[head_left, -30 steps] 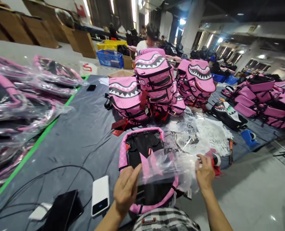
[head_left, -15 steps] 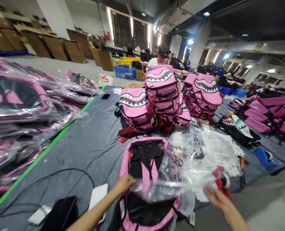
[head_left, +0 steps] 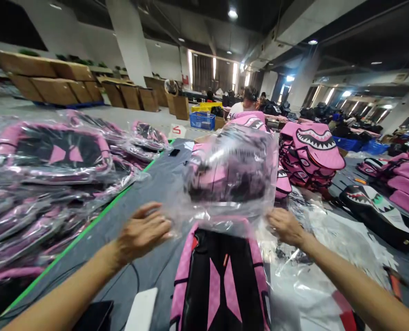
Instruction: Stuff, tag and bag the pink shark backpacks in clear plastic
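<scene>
A clear plastic bag (head_left: 230, 170) is held up and spread between my two hands, above the top end of a pink and black backpack (head_left: 221, 271). The backpack lies on the grey table, its black back panel facing up. My left hand (head_left: 147, 230) pinches the bag's left edge with its fingers curled. On the opposite side, my right hand (head_left: 285, 225) has closed fingers on the bag's lower right corner. Through the film, stacked pink backpacks with printed teeth show blurred.
Plastic-wrapped pink backpacks (head_left: 55, 151) are piled at left, beyond the green table edge (head_left: 97, 220). A white block (head_left: 142, 310) and a cable lie near my left forearm. At right are backpack stacks (head_left: 313, 151), a black shark-print bag (head_left: 377, 211) and loose plastic. A person (head_left: 242, 105) is behind.
Both hands have risen, and the plastic bag has gone from low across the backpack to upright and spread out beyond its top. The camera view has tilted up and shifted left.
</scene>
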### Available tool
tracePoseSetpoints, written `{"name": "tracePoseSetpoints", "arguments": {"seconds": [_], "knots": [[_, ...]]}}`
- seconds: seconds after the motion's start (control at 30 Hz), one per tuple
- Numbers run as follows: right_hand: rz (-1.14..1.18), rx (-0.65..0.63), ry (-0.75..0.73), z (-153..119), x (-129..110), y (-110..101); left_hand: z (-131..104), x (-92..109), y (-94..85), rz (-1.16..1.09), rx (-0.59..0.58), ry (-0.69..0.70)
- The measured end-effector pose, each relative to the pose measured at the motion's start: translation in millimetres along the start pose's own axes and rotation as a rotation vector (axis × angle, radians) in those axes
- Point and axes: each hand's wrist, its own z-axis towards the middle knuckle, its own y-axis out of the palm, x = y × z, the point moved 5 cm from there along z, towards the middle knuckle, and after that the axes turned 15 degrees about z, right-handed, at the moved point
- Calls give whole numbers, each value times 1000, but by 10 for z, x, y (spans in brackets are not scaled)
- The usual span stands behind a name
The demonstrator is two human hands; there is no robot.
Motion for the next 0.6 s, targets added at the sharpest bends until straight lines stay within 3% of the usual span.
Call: {"name": "tracePoseSetpoints", "arguments": {"seconds": [0.07, 0.13, 0.23, 0.33, 0.4, 0.47, 0.6], "knots": [[117, -185, 39, 204, 270, 317, 19, -108, 331, 20, -134, 119], [254, -308, 146, 290, 588, 681, -46, -224, 860, 0, -307, 139], [332, -318, 269, 266, 1019, 1157, -237, -410, 1724, -80, -451, -29], [363, -307, 336, 127, 1238, 1560, -514, -447, 2356, -160, -451, -175], [388, -273, 383, 12, 1260, 1796, -706, -358, 2596, -204, -434, -208], [426, -148, 493, -101, 1268, 1975, -842, -254, 2713, -287, -384, -305], [459, 89, 716, -266, 1277, 2151, -913, -184, 2700, -458, -202, -770]]}}
